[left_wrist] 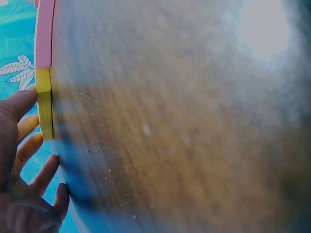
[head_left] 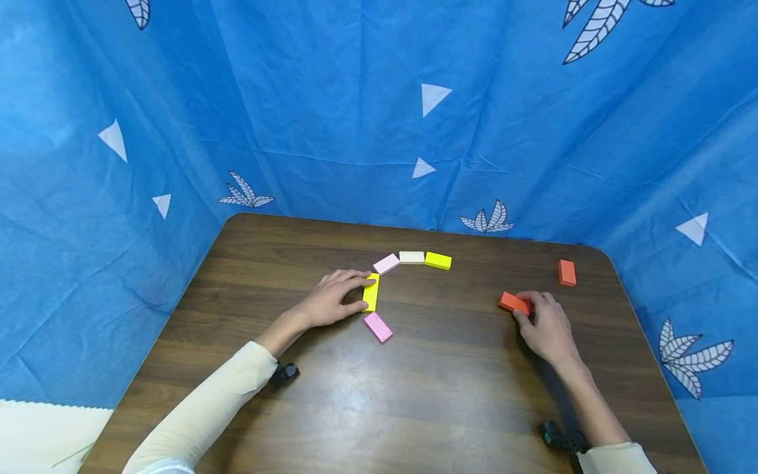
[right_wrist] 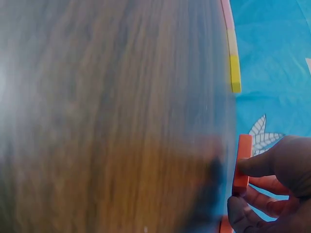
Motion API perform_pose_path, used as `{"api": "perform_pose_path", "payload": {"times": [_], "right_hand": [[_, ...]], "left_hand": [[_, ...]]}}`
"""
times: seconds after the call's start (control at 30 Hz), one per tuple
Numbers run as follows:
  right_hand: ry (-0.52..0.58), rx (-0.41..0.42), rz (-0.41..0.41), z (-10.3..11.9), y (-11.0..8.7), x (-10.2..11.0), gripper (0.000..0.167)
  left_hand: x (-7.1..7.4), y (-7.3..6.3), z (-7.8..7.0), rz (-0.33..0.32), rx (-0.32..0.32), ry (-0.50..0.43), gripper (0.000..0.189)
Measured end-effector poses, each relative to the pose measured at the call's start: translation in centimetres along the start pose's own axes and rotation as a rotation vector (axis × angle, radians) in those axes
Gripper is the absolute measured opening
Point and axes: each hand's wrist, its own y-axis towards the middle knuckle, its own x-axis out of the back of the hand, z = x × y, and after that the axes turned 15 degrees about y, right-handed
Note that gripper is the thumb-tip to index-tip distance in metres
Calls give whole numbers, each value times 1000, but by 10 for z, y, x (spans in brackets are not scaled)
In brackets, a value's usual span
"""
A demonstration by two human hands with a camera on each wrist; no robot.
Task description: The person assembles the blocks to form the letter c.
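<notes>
On the brown table, my left hand [head_left: 333, 299] is at a yellow block [head_left: 372, 296] on the left of a curved row. Its thumb [left_wrist: 28, 99] lies toward the block's near end and its fingers toward the far end. A pink block [head_left: 378, 327] lies at the near end of the yellow one. My right hand [head_left: 547, 328] grips an orange-red block [head_left: 512, 302] between thumb and fingers. In the right wrist view, that block [right_wrist: 243, 155] stands out past the fingertips, and part of it is hidden by the thumb.
A pale pink block [head_left: 387, 264], a cream block [head_left: 411, 257] and a second yellow block [head_left: 439, 261] continue the curve. Another orange-red block [head_left: 566, 272] lies near the table's right back corner. A blue patterned cloth [head_left: 331, 131] hangs around the table [head_left: 450, 382].
</notes>
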Motion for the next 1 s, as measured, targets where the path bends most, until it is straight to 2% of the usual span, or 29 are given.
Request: {"api": "perform_pose_path", "payload": {"times": [0.3, 0.7, 1.0], "right_hand": [[0, 29, 62, 15, -1, -14, 33], [2, 69, 124, 49, -14, -35, 29], [2, 85, 174, 63, -22, -55, 28]], "left_hand": [[0, -1, 1, -8, -3, -3, 57], [1, 0, 0, -11, 0, -11, 57], [1, -1, 1, -8, 0, -16, 57]]}}
